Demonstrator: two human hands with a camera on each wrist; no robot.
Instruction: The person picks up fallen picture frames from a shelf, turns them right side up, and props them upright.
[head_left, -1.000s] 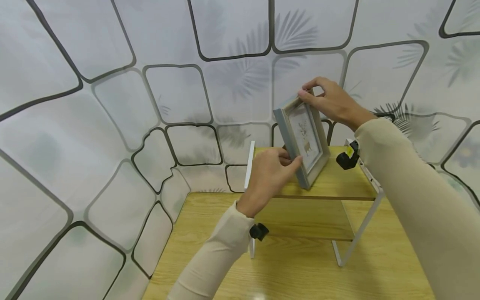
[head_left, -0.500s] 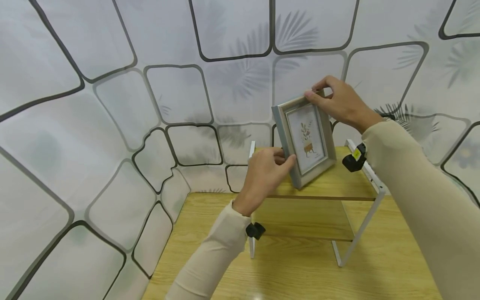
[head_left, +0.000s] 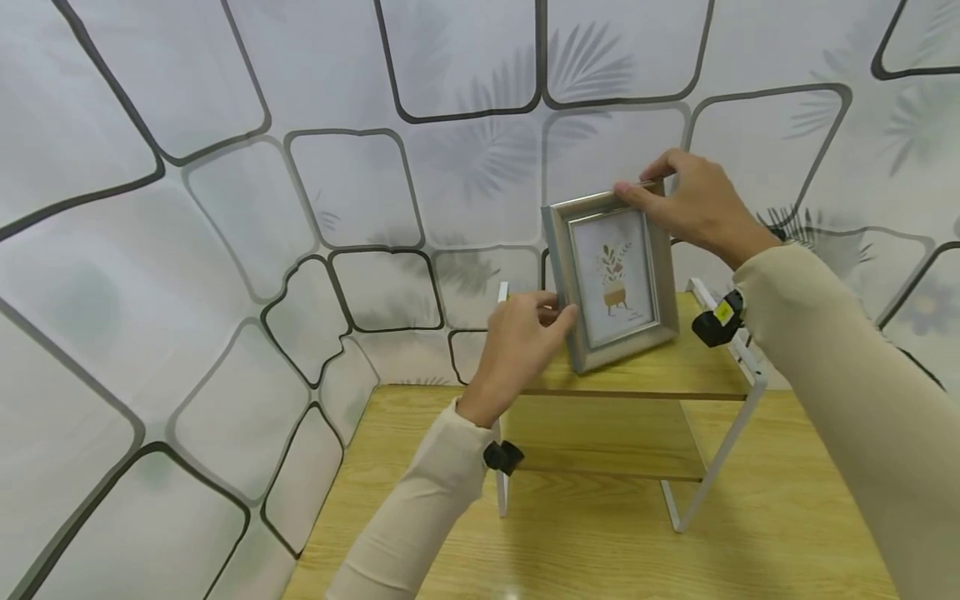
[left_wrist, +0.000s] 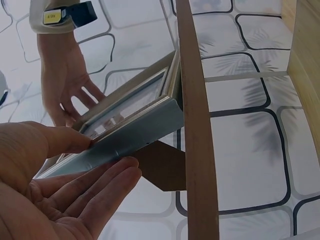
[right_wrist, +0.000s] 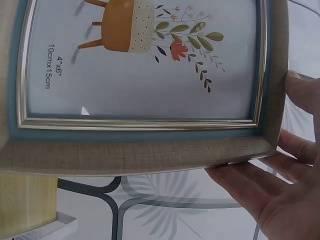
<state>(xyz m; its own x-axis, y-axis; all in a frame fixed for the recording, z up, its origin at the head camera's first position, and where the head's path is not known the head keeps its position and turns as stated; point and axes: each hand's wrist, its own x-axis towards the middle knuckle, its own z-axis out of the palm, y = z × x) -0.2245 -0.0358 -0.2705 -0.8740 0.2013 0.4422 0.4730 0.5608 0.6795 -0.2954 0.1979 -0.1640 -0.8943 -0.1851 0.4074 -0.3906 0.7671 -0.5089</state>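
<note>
A silver-beige picture frame point(head_left: 617, 279) with a potted-plant print stands tilted, its lower edge at the top board of a small wooden shelf point(head_left: 708, 362). My left hand point(head_left: 517, 350) pinches its left side; in the left wrist view the thumb lies at the front and the fingers point(left_wrist: 112, 187) behind. With my right hand point(head_left: 697, 204) I hold the upper right corner. The right wrist view shows the thumb and fingers about that corner point(right_wrist: 272, 142). Behind the frame, a brown support flap point(left_wrist: 162, 167) sticks out in the left wrist view.
The shelf has white metal legs point(head_left: 720, 467) and a lower board point(head_left: 607, 433). It stands on a wood-grain surface point(head_left: 600, 542). A patterned wall covering point(head_left: 337, 192) rises close behind and to the left.
The picture frame has turned so that its front faces the head camera more squarely. My right hand has moved slightly right, and my left hand slightly left, both keeping hold.
</note>
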